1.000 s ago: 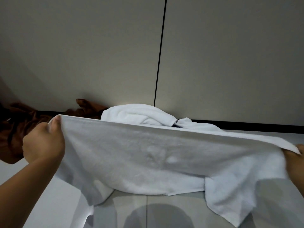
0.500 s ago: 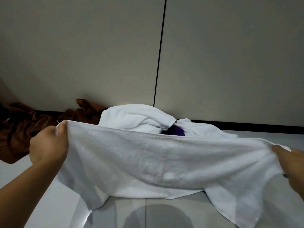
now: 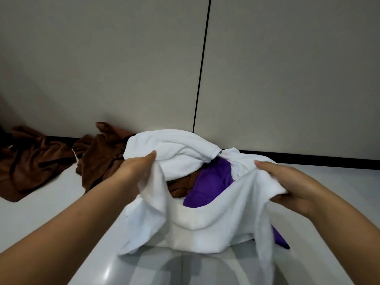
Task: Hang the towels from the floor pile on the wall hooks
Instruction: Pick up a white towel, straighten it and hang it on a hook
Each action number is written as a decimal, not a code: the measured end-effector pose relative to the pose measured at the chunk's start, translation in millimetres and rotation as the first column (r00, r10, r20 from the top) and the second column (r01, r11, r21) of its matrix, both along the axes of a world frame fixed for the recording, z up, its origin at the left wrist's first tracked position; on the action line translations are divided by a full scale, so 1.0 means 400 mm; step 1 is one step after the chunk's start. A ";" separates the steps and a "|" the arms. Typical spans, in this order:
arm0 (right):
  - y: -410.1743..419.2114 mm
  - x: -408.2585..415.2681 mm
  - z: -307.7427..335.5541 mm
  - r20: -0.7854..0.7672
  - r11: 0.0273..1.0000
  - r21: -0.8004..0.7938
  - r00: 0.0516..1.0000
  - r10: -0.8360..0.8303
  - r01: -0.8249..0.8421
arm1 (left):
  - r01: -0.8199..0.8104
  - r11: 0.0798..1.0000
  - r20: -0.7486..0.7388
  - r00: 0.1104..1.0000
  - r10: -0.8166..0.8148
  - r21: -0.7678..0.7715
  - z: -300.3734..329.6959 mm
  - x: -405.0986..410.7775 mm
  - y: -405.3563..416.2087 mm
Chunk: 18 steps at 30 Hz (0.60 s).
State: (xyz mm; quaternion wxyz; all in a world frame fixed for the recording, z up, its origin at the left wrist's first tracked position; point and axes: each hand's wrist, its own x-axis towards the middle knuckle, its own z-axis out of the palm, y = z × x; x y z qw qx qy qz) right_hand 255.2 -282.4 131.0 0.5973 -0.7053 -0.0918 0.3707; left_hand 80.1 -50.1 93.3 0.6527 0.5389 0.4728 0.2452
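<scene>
A white towel point(image 3: 209, 223) sags between my two hands, low over the floor. My left hand point(image 3: 135, 171) grips its left edge, fingers pointing forward. My right hand point(image 3: 287, 186) grips its right edge, the cloth bunched in the palm. Behind it lies the floor pile: another white towel point(image 3: 172, 149), a purple towel point(image 3: 211, 179) and a brown towel point(image 3: 102, 157). No wall hooks are in view.
A second brown towel point(image 3: 30, 161) lies crumpled at the far left by the wall. The beige panelled wall point(image 3: 287, 68) with a dark vertical seam rises straight ahead. Glossy grey floor point(image 3: 41, 212) spreads in front of the pile.
My hands have come closer together and dropped, so the white towel went from stretched wide to sagging. The purple and brown towels behind it have come into sight.
</scene>
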 end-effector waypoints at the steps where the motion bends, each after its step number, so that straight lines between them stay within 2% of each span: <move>1: 0.017 -0.024 0.013 0.007 0.999 0.021 0.999 0.048 -0.048 | 0.046 0.999 0.026 0.999 -0.047 0.030 0.018 0.012 -0.024; 5: 0.071 -0.107 0.042 0.019 0.980 0.117 0.987 0.158 -0.159 | 0.267 0.962 0.174 0.946 -0.273 0.059 0.081 0.039 -0.122; 9: 0.107 -0.154 0.042 -0.023 0.967 0.197 0.985 0.170 -0.163 | 0.433 0.899 0.278 0.857 -0.433 0.067 0.120 0.038 -0.186; 13: 0.111 -0.157 0.041 -0.066 0.962 0.256 0.992 0.110 -0.090 | 0.458 0.880 0.319 0.821 -0.473 0.125 0.139 0.031 -0.215; 18: 0.099 -0.160 0.047 -0.117 0.955 0.294 0.990 0.082 -0.044 | 0.482 0.844 0.275 0.800 -0.534 0.235 0.136 0.020 -0.228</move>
